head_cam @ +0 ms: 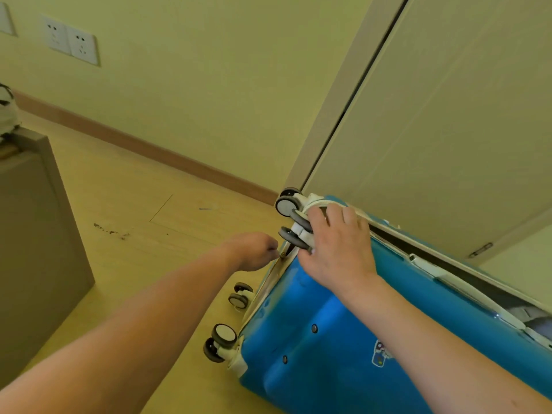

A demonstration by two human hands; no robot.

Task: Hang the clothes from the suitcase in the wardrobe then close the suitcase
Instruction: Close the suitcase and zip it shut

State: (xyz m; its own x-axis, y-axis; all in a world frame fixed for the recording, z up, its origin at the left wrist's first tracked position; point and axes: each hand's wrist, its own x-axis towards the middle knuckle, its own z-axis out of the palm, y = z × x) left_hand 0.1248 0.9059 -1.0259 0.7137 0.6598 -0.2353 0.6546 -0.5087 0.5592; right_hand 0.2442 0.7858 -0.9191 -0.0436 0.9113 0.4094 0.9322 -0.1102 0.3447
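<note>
Two hands on blue suitcase (pixel 322 330), left hand (pixel 254 252) pinching zipper pull (pixel 281 255) (tiny), right hand (pixel 337 243) gripping corner wheel (pixel 294 237).

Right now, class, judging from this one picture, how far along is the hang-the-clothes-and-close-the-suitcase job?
Late stage, it seems. Done: the blue suitcase lies on the floor with its lid down, and the wardrobe door is shut. In hand: the left hand pinches something small, probably the zipper pull, at the wheel end, while the right hand grips that corner. Left: the far edge still gapes, showing fabric inside.
</note>
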